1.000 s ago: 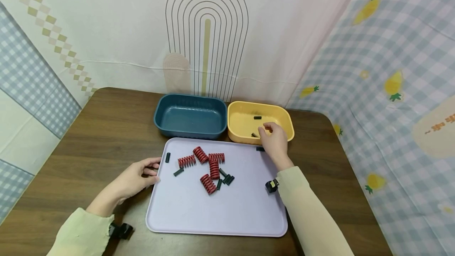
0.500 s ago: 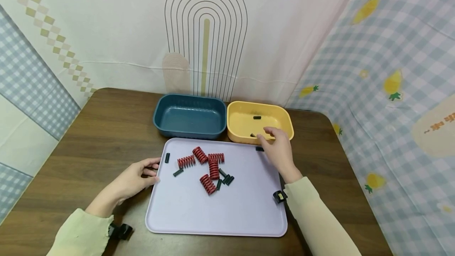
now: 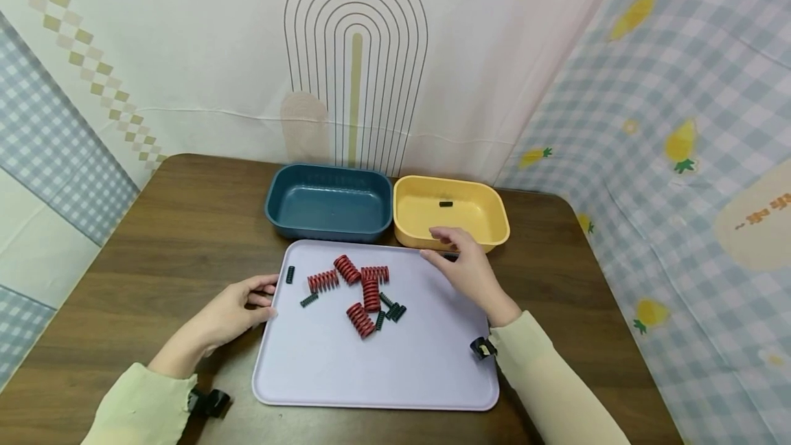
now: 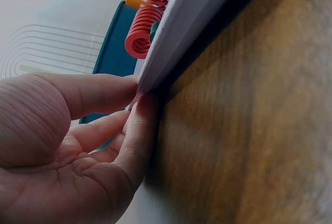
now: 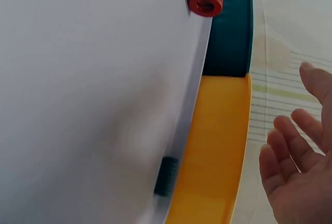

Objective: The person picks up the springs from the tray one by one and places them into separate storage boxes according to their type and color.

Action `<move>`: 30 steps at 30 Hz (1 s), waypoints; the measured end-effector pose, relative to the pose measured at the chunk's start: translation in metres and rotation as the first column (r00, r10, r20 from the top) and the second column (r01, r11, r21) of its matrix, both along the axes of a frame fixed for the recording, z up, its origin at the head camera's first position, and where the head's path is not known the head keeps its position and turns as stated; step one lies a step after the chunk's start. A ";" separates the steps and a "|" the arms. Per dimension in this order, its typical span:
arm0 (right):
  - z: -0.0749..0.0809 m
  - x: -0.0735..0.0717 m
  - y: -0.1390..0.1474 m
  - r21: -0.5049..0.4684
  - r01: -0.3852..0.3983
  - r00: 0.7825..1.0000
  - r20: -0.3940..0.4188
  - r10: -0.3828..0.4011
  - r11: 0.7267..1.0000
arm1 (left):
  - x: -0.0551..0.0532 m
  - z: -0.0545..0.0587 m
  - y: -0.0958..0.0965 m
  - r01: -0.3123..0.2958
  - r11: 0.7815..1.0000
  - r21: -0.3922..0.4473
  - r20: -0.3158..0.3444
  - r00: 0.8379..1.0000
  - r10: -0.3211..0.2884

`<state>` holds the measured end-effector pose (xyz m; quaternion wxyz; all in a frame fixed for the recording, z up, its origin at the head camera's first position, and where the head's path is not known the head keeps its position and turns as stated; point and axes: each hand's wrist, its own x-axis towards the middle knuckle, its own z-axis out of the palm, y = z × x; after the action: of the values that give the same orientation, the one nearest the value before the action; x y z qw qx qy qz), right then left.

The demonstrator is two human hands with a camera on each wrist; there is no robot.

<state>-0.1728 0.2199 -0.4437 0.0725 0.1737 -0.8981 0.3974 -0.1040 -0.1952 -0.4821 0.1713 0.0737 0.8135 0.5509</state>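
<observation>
My left hand (image 3: 233, 313) pinches the left rim of the pale lilac tray (image 3: 377, 376); in the left wrist view the thumb (image 4: 104, 93) lies on one side of the rim. Above the tray's back right edge hovers my right hand (image 3: 466, 273), fingers loosely spread and holding nothing. Several red coil springs (image 3: 360, 320) and smaller dark green springs (image 3: 290, 275) lie on the tray. One dark green spring (image 5: 166, 176) lies by the tray's back edge, partly hidden by the right hand in the head view. Another small dark spring (image 3: 445, 204) lies inside the yellow bin (image 3: 500, 215).
A dark teal bin (image 3: 330, 233) stands behind the tray, directly left of the yellow bin. Everything rests on a brown wooden table (image 3: 154, 239). Patterned cloth (image 3: 235, 53) hangs behind and at the sides.
My right hand has drawn back from over the yellow bin toward the tray and moved slightly left, its fingers spreading. The left hand has stayed at the tray's rim.
</observation>
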 end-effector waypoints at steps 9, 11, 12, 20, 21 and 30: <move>-0.003 0.002 -0.014 -0.081 -0.095 0.981 0.159 0.107 0.992 | 0.000 0.001 0.001 -0.001 1.000 -0.004 0.009 1.000 0.001; -0.003 0.002 -0.018 -0.080 -0.105 0.974 0.194 0.119 0.991 | 0.000 0.000 0.001 -0.002 1.000 -0.004 0.010 1.000 0.002; -0.003 0.002 -0.020 -0.077 -0.111 0.969 0.212 0.125 0.991 | 0.000 0.000 0.001 -0.004 1.000 -0.004 0.010 1.000 0.004; -0.013 0.001 -0.036 0.002 -0.158 0.928 0.342 0.148 0.987 | -0.001 -0.002 0.000 -0.001 1.000 -0.003 0.007 1.000 0.001; -0.015 0.001 -0.037 0.015 -0.167 0.925 0.349 0.151 0.986 | -0.001 -0.002 0.000 -0.001 1.000 -0.002 0.008 1.000 0.001; -0.027 0.001 -0.049 0.027 -0.214 0.911 0.366 0.190 0.976 | 0.000 -0.001 0.000 -0.004 1.000 -0.006 0.016 1.000 0.004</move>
<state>-0.1722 0.1712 -0.4704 -0.1412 0.1919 -0.8860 0.3978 -0.1038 -0.1949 -0.4829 0.1767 0.0672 0.8138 0.5495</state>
